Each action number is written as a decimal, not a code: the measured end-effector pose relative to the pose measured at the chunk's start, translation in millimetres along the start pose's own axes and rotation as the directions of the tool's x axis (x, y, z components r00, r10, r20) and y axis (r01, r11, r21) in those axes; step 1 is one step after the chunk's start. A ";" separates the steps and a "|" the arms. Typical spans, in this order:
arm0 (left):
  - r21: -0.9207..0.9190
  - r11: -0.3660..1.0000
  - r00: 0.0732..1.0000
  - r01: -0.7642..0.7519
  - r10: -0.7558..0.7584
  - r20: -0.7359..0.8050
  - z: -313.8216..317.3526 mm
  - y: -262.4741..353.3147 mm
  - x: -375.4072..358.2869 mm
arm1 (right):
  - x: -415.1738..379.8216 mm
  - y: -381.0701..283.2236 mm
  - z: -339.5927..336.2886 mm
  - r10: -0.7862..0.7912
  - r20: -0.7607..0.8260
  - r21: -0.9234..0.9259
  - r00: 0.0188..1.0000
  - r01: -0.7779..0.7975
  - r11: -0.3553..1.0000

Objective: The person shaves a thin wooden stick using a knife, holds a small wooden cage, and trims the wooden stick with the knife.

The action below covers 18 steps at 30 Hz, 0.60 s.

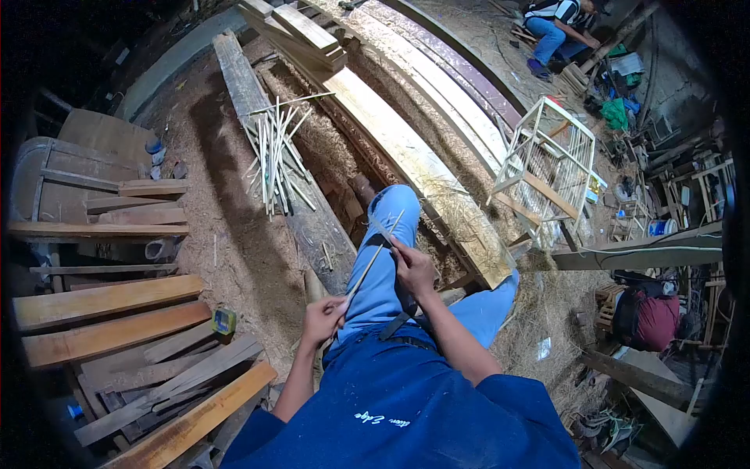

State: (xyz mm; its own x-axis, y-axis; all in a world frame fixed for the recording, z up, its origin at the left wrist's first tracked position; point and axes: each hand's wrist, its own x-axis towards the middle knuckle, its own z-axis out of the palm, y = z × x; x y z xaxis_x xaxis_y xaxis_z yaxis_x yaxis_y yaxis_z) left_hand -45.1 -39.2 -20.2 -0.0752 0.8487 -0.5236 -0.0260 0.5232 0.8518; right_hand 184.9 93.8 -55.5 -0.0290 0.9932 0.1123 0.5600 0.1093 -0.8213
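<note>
My left hand is closed on the lower end of a thin wooden stick, which slants up across my jeans-covered thigh. Near the stick's upper part, my right hand is closed round a knife-like tool whose blade points up and left. The blade is beside the stick; whether they touch cannot be made out. Ahead and to the left, a loose pile of pale thin sticks lies on a weathered grey board.
Long planks stretch ahead, with shavings on them. A slatted wooden cage stands at the right. Stacked boards and a tape measure are at the left. Another person crouches at the far right.
</note>
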 end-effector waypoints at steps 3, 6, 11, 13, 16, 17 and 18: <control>0.000 1.000 1.000 -0.006 0.006 0.020 37.9 30.1 52.9 | 0.1 1.6 -6.4 -0.043 0.041 0.012 0.998 0.042 0.999; -0.007 0.993 0.993 -0.118 0.118 0.016 76.6 27.4 112.1 | -3.2 4.2 -5.6 -0.073 0.015 0.105 0.997 0.071 0.992; -0.020 0.987 0.988 -0.157 0.157 -0.005 89.0 26.8 125.8 | -5.0 7.3 -10.5 -0.018 0.032 0.090 0.999 0.015 0.996; 0.017 0.984 0.984 -0.179 0.178 0.028 82.8 31.0 112.3 | -4.8 3.6 -11.8 -0.027 0.006 0.004 1.000 0.027 1.000; 0.020 0.985 0.986 -0.169 0.169 0.005 69.3 21.8 93.7 | -4.5 6.0 -5.2 -0.009 -0.024 0.018 1.000 0.009 1.000; 0.074 0.980 0.983 -0.184 0.184 0.003 63.6 19.8 86.6 | -3.8 7.9 -4.9 -0.009 -0.017 0.020 1.000 0.009 1.000; 0.081 0.985 0.988 -0.152 0.152 0.001 57.1 17.3 77.6 | -2.7 8.3 -5.8 -0.010 0.003 0.022 1.000 0.010 1.000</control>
State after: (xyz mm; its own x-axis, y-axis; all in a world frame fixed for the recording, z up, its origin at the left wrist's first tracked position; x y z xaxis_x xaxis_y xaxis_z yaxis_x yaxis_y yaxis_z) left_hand 5.6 40.2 -47.1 -0.0770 0.9186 -0.3876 0.0664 0.3926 0.9173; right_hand 194.4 91.8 -59.4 -0.0369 0.9922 0.1192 0.5412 0.1201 -0.8323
